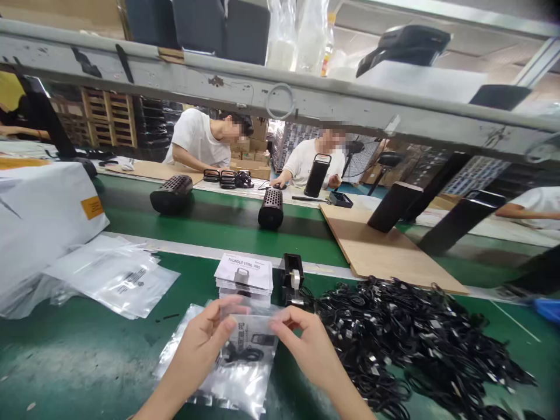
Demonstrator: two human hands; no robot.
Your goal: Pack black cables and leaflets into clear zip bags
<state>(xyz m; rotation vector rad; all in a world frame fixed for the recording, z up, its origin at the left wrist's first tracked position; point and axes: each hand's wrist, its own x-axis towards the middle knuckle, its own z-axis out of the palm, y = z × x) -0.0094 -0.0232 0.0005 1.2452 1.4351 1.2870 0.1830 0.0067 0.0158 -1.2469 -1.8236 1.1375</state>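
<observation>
Between my two hands is a clear plastic bag (258,373) with a printed leaflet and a coiled black cable (247,353) showing inside. My left hand (205,338) pinches the bag's upper left edge between thumb and fingers. At the upper right corner, my right hand (304,338) pinches the same bag. Under it lie more clear bags (175,338). Just beyond my fingers sits a stack of printed booklets (244,272). A black tape dispenser (292,274) stands beside the stack. To the right of my right hand spreads a large heap of black cables (394,326).
Flat plastic bags (126,280) lie left, near a big white sack (44,216). Black speakers (271,209) rest on the green belt (219,213). A wooden board (367,248) crosses at right. Two people in white shirts work opposite. A metal shelf beam (245,81) runs overhead.
</observation>
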